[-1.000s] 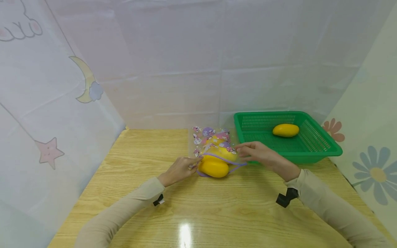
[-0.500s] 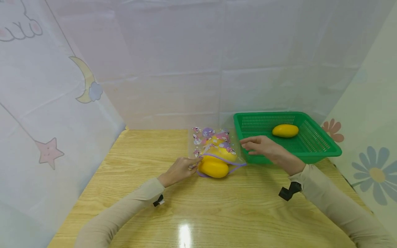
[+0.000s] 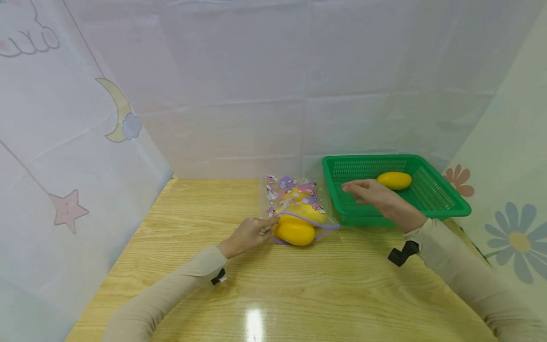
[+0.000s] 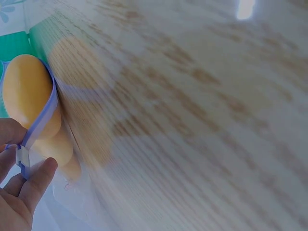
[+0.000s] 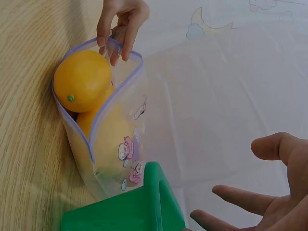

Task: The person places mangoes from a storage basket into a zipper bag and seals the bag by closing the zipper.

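A clear zip bag (image 3: pixel 272 192) with a purple rim and cartoon print lies on the table, its mouth towards me. My left hand (image 3: pixel 249 235) pinches the left end of that rim, where a white slider (image 4: pixel 21 156) shows in the left wrist view. In the bag's mouth rests a yellow mango (image 3: pixel 295 232), its green stem end visible in the right wrist view. More yellow fruit sits deeper behind the printed film. Over the near left part of the green basket (image 3: pixel 459 207) hangs my right hand (image 3: pixel 380 197), fingers extended and holding nothing. Another yellow mango (image 3: pixel 395 180) lies inside the basket.
The basket stands at the back right, its left side close beside the bag. Wood-grain table (image 3: pixel 273 289) extends in front. Printed cloth walls (image 3: pixel 222 128) enclose the back and both sides.
My right hand has moved from beside the bag rightwards over the basket, towards the mango there. My left hand and the bag have stayed in place.
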Motion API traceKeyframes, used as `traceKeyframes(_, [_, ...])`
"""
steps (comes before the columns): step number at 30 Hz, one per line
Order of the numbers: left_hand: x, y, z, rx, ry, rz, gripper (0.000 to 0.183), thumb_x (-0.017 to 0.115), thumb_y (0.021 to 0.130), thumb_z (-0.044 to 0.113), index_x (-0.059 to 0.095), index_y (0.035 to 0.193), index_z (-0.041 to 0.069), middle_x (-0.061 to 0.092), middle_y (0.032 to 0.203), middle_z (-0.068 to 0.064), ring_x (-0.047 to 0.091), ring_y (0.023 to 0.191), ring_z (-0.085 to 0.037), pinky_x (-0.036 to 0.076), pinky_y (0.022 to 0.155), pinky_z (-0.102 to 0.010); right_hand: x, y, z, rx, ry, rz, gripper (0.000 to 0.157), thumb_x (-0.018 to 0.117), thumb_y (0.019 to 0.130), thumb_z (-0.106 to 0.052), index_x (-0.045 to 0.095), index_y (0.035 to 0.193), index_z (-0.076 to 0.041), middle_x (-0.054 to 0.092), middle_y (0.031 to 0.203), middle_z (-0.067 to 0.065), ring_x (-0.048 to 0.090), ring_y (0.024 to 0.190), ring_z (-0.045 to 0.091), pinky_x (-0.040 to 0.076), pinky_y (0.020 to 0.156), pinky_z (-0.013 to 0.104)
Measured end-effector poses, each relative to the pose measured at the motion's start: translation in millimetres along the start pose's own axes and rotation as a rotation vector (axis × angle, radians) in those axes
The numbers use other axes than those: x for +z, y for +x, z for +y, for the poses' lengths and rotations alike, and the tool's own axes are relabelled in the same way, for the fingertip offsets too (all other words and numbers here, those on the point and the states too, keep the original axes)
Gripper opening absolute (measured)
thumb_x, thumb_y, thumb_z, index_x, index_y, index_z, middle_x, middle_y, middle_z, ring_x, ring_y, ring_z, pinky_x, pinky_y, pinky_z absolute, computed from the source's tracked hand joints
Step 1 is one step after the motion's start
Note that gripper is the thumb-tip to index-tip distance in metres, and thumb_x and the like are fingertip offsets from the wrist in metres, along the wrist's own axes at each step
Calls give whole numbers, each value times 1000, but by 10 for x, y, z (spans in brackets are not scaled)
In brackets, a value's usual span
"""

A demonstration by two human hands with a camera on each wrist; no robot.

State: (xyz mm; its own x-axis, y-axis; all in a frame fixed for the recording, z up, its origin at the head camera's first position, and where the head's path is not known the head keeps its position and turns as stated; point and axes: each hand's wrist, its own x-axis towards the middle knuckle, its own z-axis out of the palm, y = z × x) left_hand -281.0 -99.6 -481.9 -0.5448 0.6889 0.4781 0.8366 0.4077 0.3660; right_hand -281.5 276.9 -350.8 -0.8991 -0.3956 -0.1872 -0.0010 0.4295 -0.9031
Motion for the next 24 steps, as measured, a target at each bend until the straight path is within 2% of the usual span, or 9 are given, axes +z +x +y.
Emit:
traceKeyframes(5, [-1, 0, -4, 6, 4, 4, 44, 74, 83, -7, 64, 126, -5, 73, 101, -17, 17, 45, 9, 28, 40, -12, -96, 42, 43, 21, -6, 9, 61, 42, 107, -36, 31, 152, 3, 18, 157, 32, 17, 139, 55, 23, 110, 65])
traceKeyframes(9, [-2, 3, 4, 12, 8, 3, 44, 74, 83, -7, 64, 126, -6, 73, 102, -17, 20, 44, 6, 29, 40, -12, -178, 76, 90, 52, -4, 27, 63, 43, 106, -38, 29, 153, 2, 15, 158, 31, 17, 140, 55, 23, 110, 65])
traceKeyframes(17, [-10, 6, 21, -7, 5, -4, 41, 73, 85, -5, 64, 125, -5, 73, 103, -17, 22, 43, 4, 28, 40, -11, -317, 117, 157, 116, 71, 102, 69, 43, 106, -41, 20, 156, 2, 11, 158, 32, 18, 140, 52, 28, 110, 61])
traceKeyframes(24, [-17, 1, 19, -21, 8, -15, 41, 72, 86, -5, 64, 126, -4, 73, 105, -17, 18, 43, 5, 27, 40, -11, -419, 129, 196, 152, 155, 187, 72, 40, 105, -44, 17, 157, -1, 9, 158, 31, 18, 141, 51, 38, 105, 56])
